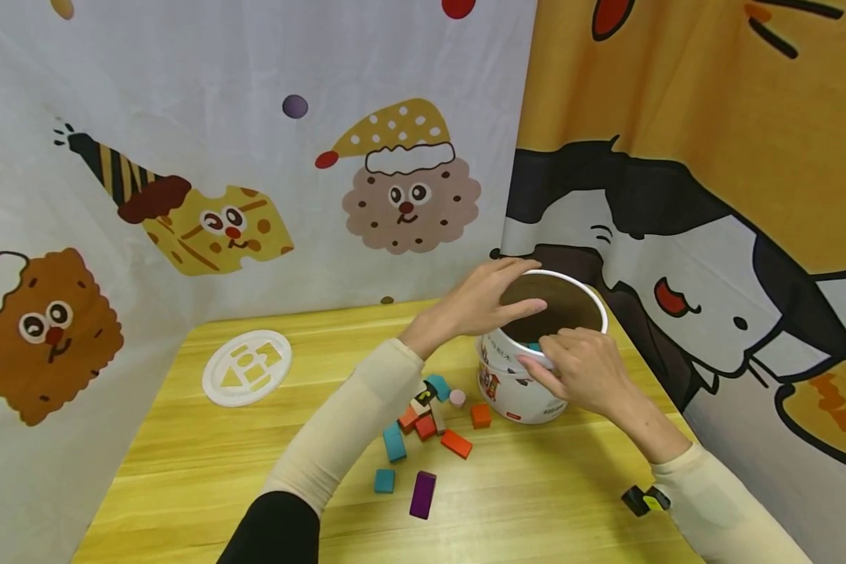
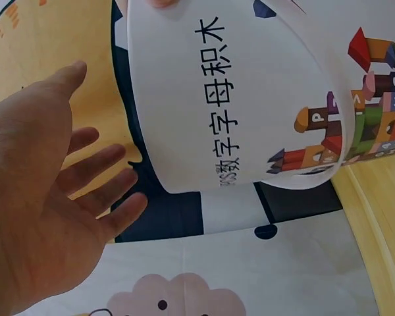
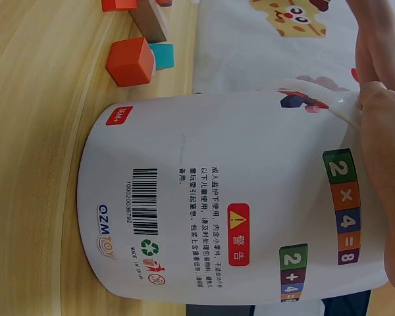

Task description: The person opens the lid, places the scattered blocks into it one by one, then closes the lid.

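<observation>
A white printed bucket (image 1: 522,395) stands on the right of the table, its top uncovered and a bit of blue block (image 1: 533,346) showing inside. My right hand (image 1: 585,372) grips its near rim, fingers curled over the edge and thumb on the outer wall. At the rim's left side is my left hand (image 1: 482,301), fingers extended and thumb spread over the opening. The left wrist view shows that hand (image 2: 46,178) with its palm and spread fingers holding nothing, beside the bucket's wall (image 2: 184,99). A barcode label (image 3: 145,201) faces the right wrist camera.
Left of the bucket lies a loose group of blocks, among them an orange cube (image 1: 481,416), a red-orange block (image 1: 457,444), a purple block (image 1: 423,495) and a blue one (image 1: 385,481). A white lid (image 1: 211,384) with shaped cutouts lies at the back left. Printed curtains (image 1: 409,290) hang behind.
</observation>
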The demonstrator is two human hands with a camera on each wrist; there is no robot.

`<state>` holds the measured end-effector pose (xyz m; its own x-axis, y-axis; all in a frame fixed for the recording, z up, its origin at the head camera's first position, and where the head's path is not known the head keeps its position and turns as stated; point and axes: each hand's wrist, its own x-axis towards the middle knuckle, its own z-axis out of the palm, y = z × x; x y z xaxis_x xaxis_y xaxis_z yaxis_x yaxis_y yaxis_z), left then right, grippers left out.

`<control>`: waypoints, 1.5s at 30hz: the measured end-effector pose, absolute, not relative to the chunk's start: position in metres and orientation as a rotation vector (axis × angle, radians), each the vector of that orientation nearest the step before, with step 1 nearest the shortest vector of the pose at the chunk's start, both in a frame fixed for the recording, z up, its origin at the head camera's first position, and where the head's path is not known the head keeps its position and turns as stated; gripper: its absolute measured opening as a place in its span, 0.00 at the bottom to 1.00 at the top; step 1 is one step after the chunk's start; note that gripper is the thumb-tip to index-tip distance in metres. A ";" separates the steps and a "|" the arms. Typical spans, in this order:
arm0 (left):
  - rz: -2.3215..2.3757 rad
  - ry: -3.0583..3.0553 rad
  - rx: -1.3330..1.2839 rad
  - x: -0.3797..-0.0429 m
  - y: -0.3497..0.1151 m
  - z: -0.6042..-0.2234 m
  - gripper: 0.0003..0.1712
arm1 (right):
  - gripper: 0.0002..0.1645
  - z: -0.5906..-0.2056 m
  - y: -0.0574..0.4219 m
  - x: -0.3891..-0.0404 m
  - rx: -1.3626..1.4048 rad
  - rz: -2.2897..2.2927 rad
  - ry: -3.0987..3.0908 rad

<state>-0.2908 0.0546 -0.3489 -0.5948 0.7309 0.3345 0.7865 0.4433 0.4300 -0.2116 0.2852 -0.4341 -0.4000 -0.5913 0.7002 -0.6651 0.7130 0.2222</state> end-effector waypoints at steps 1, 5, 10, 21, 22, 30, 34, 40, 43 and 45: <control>-0.855 -2.590 -1.360 -0.291 0.053 -0.349 0.41 | 0.40 -0.434 0.285 -0.212 0.952 0.118 -2.114; -0.846 -2.623 -1.339 -0.290 0.046 -0.350 0.43 | 0.40 -0.433 0.285 -0.211 0.950 0.122 -2.112; -0.827 -2.668 -1.286 -0.289 0.036 -0.353 0.46 | 0.40 -0.433 0.284 -0.211 0.947 0.124 -2.118; -0.840 -2.669 -1.222 -0.285 -0.004 -0.364 0.46 | 0.40 -0.433 0.284 -0.210 0.945 0.140 -2.129; -0.832 -2.664 -1.221 -0.285 -0.009 -0.366 0.46 | 0.40 -0.434 0.284 -0.210 0.944 0.138 -2.128; -0.789 -2.742 -1.173 -0.280 -0.042 -0.395 0.45 | 0.39 -0.436 0.285 -0.211 0.938 0.119 -2.115; -0.777 -2.810 -1.170 -0.278 -0.051 -0.416 0.45 | 0.39 -0.436 0.286 -0.211 0.931 0.116 -2.116; -0.805 -2.902 -1.166 -0.274 -0.055 -0.448 0.44 | 0.39 -0.435 0.285 -0.210 0.927 0.115 -2.121; -0.812 -2.928 -1.186 -0.274 -0.055 -0.464 0.44 | 0.39 -0.435 0.285 -0.210 0.927 0.114 -2.126; -0.811 -2.946 -1.198 -0.274 -0.055 -0.474 0.43 | 0.39 -0.434 0.284 -0.209 0.927 0.116 -2.132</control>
<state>-0.2740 -0.0555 -0.4736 -0.7248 0.6869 0.0540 0.6177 0.6131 0.4924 -0.2095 0.2840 -0.4344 -0.4189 -0.5789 0.6996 -0.6511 0.7285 0.2129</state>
